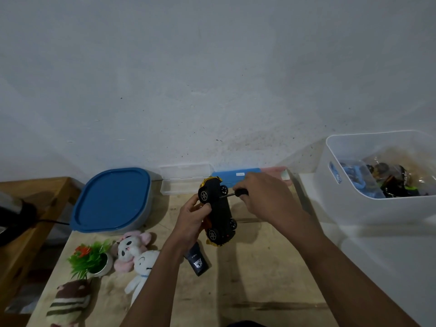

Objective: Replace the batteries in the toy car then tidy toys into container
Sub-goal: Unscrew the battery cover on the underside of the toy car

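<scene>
Three plush toys [128, 250] laid at left of table [259, 286], blue-lidded box [113, 199] behind. Toy car [219, 213] held above table centre, underside toward camera, left hand [191, 220] fingers curled round its side. Screwdriver [240, 192] gripped by right hand [266, 197] fingers, tip set against car underside. White container [349, 204] stood at right, toys inside.

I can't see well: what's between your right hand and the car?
A screwdriver: its thin shaft runs from the right hand to the car, seen in the head view.
</scene>
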Available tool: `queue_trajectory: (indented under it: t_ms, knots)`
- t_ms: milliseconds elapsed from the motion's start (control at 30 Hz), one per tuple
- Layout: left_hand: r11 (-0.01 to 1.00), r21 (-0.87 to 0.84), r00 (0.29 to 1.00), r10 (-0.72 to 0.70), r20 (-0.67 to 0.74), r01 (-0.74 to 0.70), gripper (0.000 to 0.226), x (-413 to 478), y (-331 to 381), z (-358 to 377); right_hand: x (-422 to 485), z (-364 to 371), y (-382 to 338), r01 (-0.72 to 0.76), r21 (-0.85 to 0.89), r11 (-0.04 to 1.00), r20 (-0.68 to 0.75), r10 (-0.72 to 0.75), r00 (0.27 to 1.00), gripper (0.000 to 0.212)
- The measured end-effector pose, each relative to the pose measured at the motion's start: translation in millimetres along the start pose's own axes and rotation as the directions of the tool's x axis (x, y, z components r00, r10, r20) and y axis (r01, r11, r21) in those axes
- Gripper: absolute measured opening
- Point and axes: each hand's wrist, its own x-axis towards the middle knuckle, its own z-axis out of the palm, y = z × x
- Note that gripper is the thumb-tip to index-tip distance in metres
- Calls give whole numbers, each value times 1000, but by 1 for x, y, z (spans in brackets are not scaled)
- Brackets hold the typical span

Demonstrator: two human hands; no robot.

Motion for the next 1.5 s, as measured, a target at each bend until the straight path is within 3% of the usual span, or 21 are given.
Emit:
queue_trajectory:
  t_ms: [67, 133, 233, 500, 667, 800, 900, 1067, 1200, 1400, 1500]
  knots:
    - [1000, -4, 1000, -1, 5, 1, 31, 0, -1, 0, 0, -1, 1, -2, -4, 1000, -7, 2, 1000, 31]
    - [1000, -6, 1000, 0, 12, 1, 31, 0, -3, -1, -1, -3, 5, -59, -14, 998, 61, 60, 996, 21]
    - [1000, 0, 1000, -3, 13, 3, 31, 0, -2, -1, -1, -4, 7, -140, 6, 990, 164, 137, 977, 36]
    - [1000, -23, 1000, -17, 22, 17, 32, -1, -3, -2, -5, -15, 3, -33, -46, 998, 61, 36, 997, 23]
    - [1000, -25, 1000, 3, 12, -3, 34, -3, 0, -2, 1, -5, 6, -53, -13, 999, 104, 54, 993, 33]
    - [999, -33, 999, 30, 23, -29, 38, -5, 3, 0, 3, -9, 8, 31, -26, 999, 84, -28, 996, 24]
    - [999, -28, 999, 34, 33, -33, 37, -5, 4, 3, 0, -15, 7, 0, -31, 1000, 89, 3, 996, 22]
    - [999, -29, 999, 42, 28, -41, 37, -4, 8, 2, 2, -11, 5, -21, -61, 998, 82, 26, 996, 35]
    - [999, -17, 999, 29, 27, -29, 37, -4, 7, 1, 5, -13, 3, 66, -67, 996, 22, -65, 998, 21]
    - [999, -35, 999, 35, 31, -33, 37, -5, 6, 2, 4, -17, 5, -65, -57, 996, 133, 72, 989, 33]
    - [998, -39, 999, 43, 25, -42, 37, -4, 7, 3, 5, -17, 3, -51, -52, 997, 129, 57, 990, 34]
